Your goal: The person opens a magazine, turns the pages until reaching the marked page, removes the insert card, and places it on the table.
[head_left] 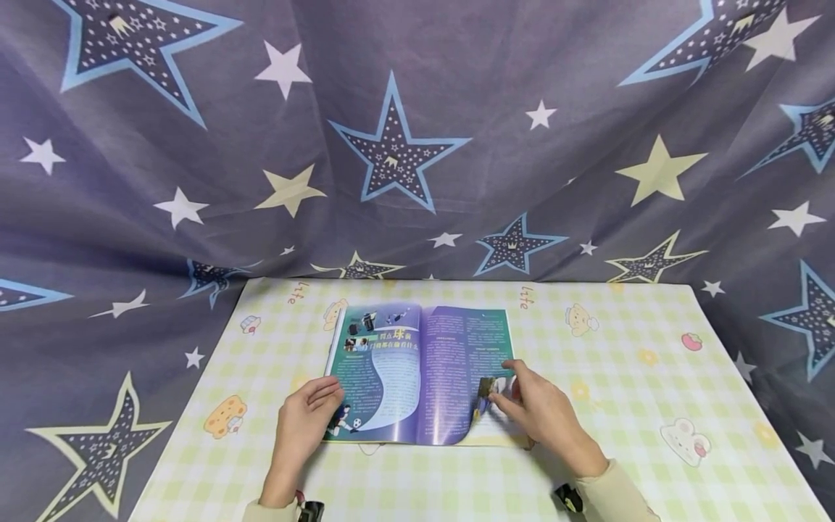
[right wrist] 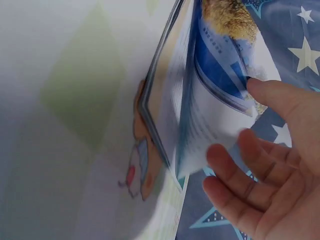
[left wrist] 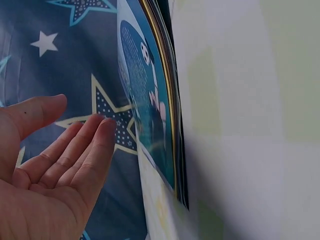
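Curtain [head_left: 365,246]: dark purple-blue, printed with stars, hanging at the left, behind and at the right of the bench [head_left: 169,478].
Cloth [head_left: 626,391]: green-and-white check with small cartoon figures, covering the bench top.
Cookie print [head_left: 225,416]: orange, on the cloth, to the left of the left hand [head_left: 309,413].
Left sleeve [head_left: 264,512]: cream, at the bottom edge of the head view, a small black device beside it.
Left hand: at the lower left edge of the magazine [head_left: 420,377], palm bare, thumb well apart from the loosely bent fingers, gripping nothing; cannot tell whether it touches the paper.
Magazine: lying open on the bench, midway between the hands.
Left page [head_left: 391,395]: green and blue, yellow and white title above, a player and football at the lower corner.
Right page [head_left: 450,362]: purple and green columns, lower outer corner curled up, a picture showing there.
Right hand [head_left: 544,409]: thumb against the raised page, fingers relaxed with a wide gap from the thumb.
Right sleeve [head_left: 616,496]: cream, another black device beside it.
Rabbit print [head_left: 681,441]: white, on the cloth, right of the right hand.
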`<action>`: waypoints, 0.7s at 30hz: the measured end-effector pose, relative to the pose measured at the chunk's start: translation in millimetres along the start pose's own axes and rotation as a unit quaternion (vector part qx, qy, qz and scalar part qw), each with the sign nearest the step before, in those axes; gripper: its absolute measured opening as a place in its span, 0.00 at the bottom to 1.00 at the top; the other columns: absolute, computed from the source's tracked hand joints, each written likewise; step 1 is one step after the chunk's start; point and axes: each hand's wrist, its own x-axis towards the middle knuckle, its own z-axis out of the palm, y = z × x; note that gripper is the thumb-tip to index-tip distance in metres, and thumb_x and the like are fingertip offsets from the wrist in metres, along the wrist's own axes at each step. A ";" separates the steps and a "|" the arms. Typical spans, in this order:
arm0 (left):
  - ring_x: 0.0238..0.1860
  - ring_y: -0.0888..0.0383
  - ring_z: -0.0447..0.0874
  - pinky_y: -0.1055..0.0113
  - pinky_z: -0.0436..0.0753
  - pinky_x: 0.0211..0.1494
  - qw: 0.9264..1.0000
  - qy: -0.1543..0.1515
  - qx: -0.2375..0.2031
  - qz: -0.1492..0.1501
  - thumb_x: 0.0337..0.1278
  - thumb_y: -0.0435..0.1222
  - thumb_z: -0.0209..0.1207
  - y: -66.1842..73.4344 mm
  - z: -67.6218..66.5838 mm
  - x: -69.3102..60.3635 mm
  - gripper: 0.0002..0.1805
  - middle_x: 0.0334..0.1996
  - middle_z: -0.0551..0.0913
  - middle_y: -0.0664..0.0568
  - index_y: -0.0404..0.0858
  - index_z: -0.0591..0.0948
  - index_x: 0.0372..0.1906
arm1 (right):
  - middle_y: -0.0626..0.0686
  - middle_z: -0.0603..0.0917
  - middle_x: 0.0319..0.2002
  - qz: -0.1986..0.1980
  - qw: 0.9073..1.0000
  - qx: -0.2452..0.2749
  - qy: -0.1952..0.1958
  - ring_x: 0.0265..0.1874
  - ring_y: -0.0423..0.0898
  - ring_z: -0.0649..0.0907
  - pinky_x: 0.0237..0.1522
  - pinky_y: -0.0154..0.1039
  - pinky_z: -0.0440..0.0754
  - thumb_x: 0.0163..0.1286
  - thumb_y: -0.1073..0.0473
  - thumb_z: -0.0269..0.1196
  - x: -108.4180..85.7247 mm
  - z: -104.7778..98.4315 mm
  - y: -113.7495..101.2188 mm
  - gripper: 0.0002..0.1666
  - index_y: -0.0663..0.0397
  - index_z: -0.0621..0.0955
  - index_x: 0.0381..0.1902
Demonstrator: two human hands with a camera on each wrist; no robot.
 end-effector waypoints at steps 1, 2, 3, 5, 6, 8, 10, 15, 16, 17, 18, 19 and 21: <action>0.48 0.52 0.87 0.71 0.83 0.50 1.000 -0.002 -0.003 0.002 0.64 0.37 0.66 0.7 1.7 0.4 0.18 0.48 0.87 0.45 0.34 0.83 0.56 | 0.42 0.79 0.27 -0.007 1.000 0.003 -0.001 0.20 0.35 0.77 0.19 0.30 0.75 0.62 0.51 0.74 0.5 0.9 -1.6 0.35 0.61 0.75 0.61; 0.48 0.52 0.87 0.70 0.84 0.50 1.000 -0.003 -0.005 0.002 0.63 0.37 0.66 1.6 3.3 0.5 0.19 0.48 0.87 0.45 0.34 0.83 0.56 | 0.43 0.82 0.29 -0.016 1.000 0.007 0.000 0.22 0.37 0.80 0.21 0.32 0.78 0.62 0.52 0.74 1.0 2.1 -3.1 0.36 0.61 0.74 0.62; 0.48 0.52 0.87 0.69 0.84 0.50 1.000 -0.006 -0.010 0.004 0.63 0.37 0.66 2.5 5.0 0.9 0.18 0.47 0.87 0.45 0.34 0.83 0.56 | 0.46 0.84 0.32 -0.029 1.000 0.011 0.003 0.26 0.40 0.83 0.25 0.34 0.81 0.63 0.53 0.74 1.7 3.3 -4.8 0.36 0.61 0.73 0.63; 0.48 0.52 0.87 0.68 0.84 0.50 1.000 -0.010 -0.019 0.008 0.63 0.37 0.66 4.7 8.8 1.5 0.18 0.47 0.87 0.45 0.34 0.83 0.55 | 0.50 0.86 0.38 -0.052 0.998 0.024 0.008 0.32 0.45 0.86 0.31 0.38 0.85 0.63 0.54 0.73 3.2 5.5 -8.9 0.37 0.61 0.71 0.64; 0.48 0.53 0.87 0.69 0.84 0.50 1.000 -0.012 -0.024 0.010 0.63 0.37 0.66 6.0 10.9 1.8 0.18 0.47 0.87 0.46 0.34 0.83 0.55 | 0.51 0.86 0.41 -0.061 0.997 0.036 0.009 0.35 0.47 0.87 0.33 0.40 0.86 0.64 0.54 0.73 4.2 6.4 -11.2 0.36 0.60 0.71 0.65; 0.47 0.54 0.88 0.70 0.84 0.50 0.999 -0.019 -0.031 0.019 0.63 0.37 0.66 9.0 15.3 2.0 0.18 0.46 0.88 0.46 0.34 0.84 0.54 | 0.53 0.86 0.45 -0.077 0.995 0.057 0.011 0.39 0.49 0.87 0.38 0.43 0.87 0.64 0.55 0.72 6.0 8.3 -16.1 0.35 0.59 0.71 0.65; 0.46 0.55 0.88 0.70 0.83 0.49 0.998 -0.027 -0.039 0.029 0.62 0.37 0.67 12.2 20.4 1.9 0.17 0.45 0.88 0.47 0.34 0.84 0.54 | 0.54 0.85 0.49 -0.092 0.992 0.080 0.008 0.45 0.51 0.86 0.45 0.45 0.86 0.66 0.56 0.71 8.0 10.2 -21.0 0.34 0.59 0.71 0.65; 0.45 0.54 0.88 0.70 0.84 0.50 0.994 -0.054 -0.074 0.056 0.62 0.37 0.68 21.1 34.4 0.9 0.18 0.44 0.88 0.47 0.32 0.84 0.53 | 0.54 0.80 0.58 -0.120 0.986 0.116 -0.020 0.58 0.50 0.80 0.60 0.47 0.78 0.70 0.54 0.67 11.3 15.3 -31.6 0.31 0.59 0.72 0.66; 0.45 0.53 0.88 0.70 0.84 0.50 0.992 -0.062 -0.086 0.062 0.62 0.37 0.68 22.4 37.3 1.0 0.19 0.44 0.88 0.45 0.31 0.84 0.53 | 0.54 0.79 0.60 -0.123 0.985 0.120 -0.028 0.60 0.50 0.79 0.62 0.47 0.76 0.71 0.54 0.66 11.9 16.0 -33.6 0.30 0.59 0.72 0.66; 0.45 0.52 0.88 0.70 0.84 0.49 0.991 -0.070 -0.097 0.065 0.62 0.38 0.68 23.9 40.5 0.8 0.19 0.44 0.88 0.45 0.30 0.84 0.53 | 0.54 0.78 0.61 -0.127 0.984 0.123 -0.035 0.62 0.50 0.77 0.64 0.47 0.75 0.72 0.54 0.65 12.3 16.8 -35.7 0.30 0.59 0.72 0.66; 0.45 0.51 0.88 0.70 0.84 0.49 0.989 -0.078 -0.108 0.068 0.62 0.38 0.68 25.3 43.7 0.6 0.20 0.44 0.88 0.44 0.29 0.83 0.53 | 0.55 0.77 0.62 -0.131 0.982 0.127 -0.040 0.63 0.50 0.76 0.65 0.47 0.73 0.72 0.53 0.65 12.7 17.9 -37.5 0.29 0.59 0.72 0.66; 0.45 0.51 0.88 0.70 0.84 0.49 0.987 -0.087 -0.116 0.069 0.61 0.39 0.68 26.8 46.9 0.3 0.21 0.43 0.88 0.44 0.29 0.83 0.53 | 0.55 0.77 0.63 -0.135 0.982 0.128 -0.044 0.64 0.50 0.75 0.66 0.47 0.72 0.72 0.53 0.64 13.3 18.8 -39.2 0.29 0.59 0.72 0.66; 0.45 0.51 0.88 0.70 0.84 0.49 0.984 -0.103 -0.128 0.071 0.61 0.40 0.69 29.6 53.3 -1.1 0.22 0.43 0.88 0.44 0.30 0.83 0.54 | 0.56 0.76 0.64 -0.143 0.980 0.132 -0.049 0.65 0.50 0.74 0.67 0.47 0.71 0.73 0.53 0.64 14.3 20.7 -42.3 0.29 0.59 0.73 0.66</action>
